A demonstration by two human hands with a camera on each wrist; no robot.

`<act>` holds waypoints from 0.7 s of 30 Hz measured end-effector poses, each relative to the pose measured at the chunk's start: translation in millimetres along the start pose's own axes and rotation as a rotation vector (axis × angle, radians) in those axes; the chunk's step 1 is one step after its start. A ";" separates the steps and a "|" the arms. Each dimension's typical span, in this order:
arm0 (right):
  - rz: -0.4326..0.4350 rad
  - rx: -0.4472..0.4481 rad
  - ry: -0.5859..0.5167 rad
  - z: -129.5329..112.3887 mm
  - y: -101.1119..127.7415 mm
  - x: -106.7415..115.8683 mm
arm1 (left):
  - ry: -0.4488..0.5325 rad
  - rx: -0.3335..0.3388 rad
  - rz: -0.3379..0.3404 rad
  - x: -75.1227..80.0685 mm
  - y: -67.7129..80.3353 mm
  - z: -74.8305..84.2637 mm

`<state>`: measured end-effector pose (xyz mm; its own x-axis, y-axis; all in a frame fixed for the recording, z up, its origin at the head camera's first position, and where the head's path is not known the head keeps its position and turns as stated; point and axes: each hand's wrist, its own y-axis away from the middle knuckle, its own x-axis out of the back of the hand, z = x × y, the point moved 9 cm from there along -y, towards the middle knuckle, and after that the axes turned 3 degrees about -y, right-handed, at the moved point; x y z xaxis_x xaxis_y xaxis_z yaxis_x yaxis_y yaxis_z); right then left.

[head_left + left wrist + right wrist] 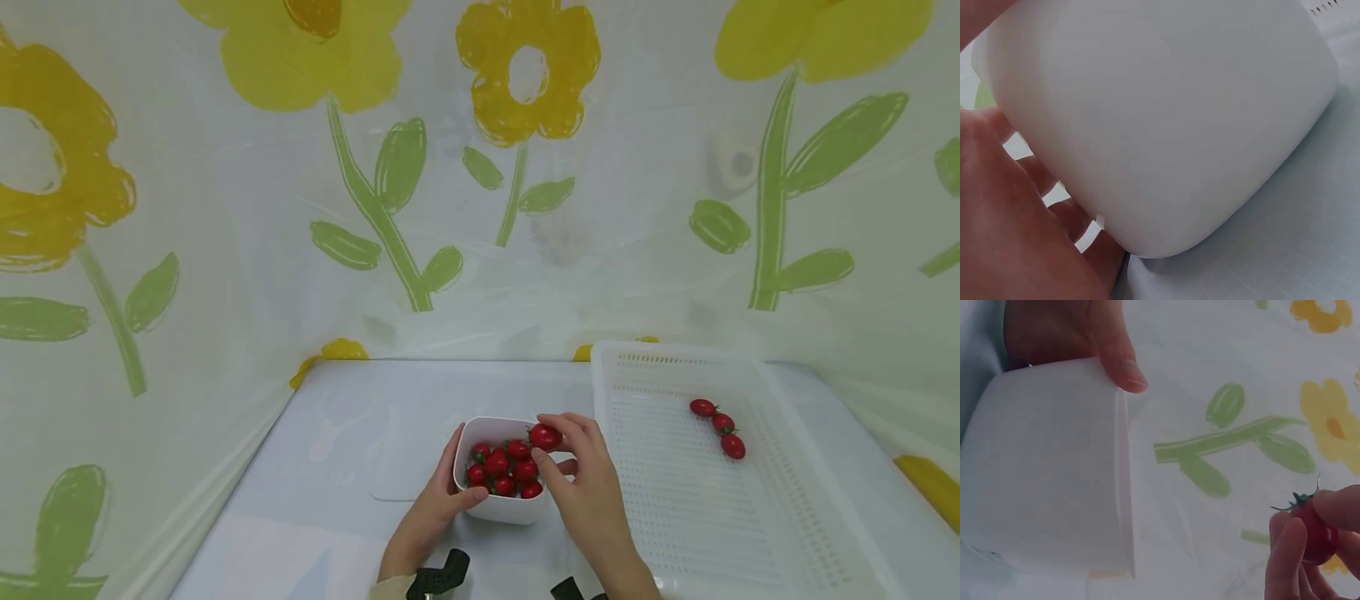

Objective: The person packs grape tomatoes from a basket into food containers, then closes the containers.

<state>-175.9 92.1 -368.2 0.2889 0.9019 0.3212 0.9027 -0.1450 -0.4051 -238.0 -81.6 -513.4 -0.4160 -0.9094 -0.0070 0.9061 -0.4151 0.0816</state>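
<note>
My left hand (435, 504) holds a white square container (504, 510), its thumb over the near rim and its fingers along the left side. Several red cherry tomatoes (498, 461) with green stems lie inside. Between the thumb and fingertips of my right hand (591, 487) is another cherry tomato (545, 437), pinched just over the container's right rim. Its green calyx shows clearly on the tomato (1320, 537) in the right wrist view. The container's smooth wall (1166, 125) fills most of the left wrist view, with the left fingers against it.
A white perforated tray (675, 517) stands on the right of the white table (300, 500). Three cherry tomatoes (723, 423) lie in a row in its far part. Behind the table hangs a flower-printed curtain (622, 250).
</note>
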 end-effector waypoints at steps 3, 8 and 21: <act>0.011 -0.025 0.015 6.5 3.2 -9.3 | -0.007 0.007 -0.001 0.3 0.5 -1.2; 0.008 -0.035 0.077 15.3 7.2 -23.9 | -0.004 0.003 -0.004 0.8 -0.2 -1.6; 0.000 -0.026 0.330 29.5 12.5 -41.0 | -0.020 -0.011 -0.008 -0.5 1.4 6.1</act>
<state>-185.9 65.3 -411.6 0.3730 0.7220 0.5827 0.9093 -0.1596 -0.3842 -237.0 -81.6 -507.3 -0.4246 -0.9053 0.0120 0.9035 -0.4228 0.0704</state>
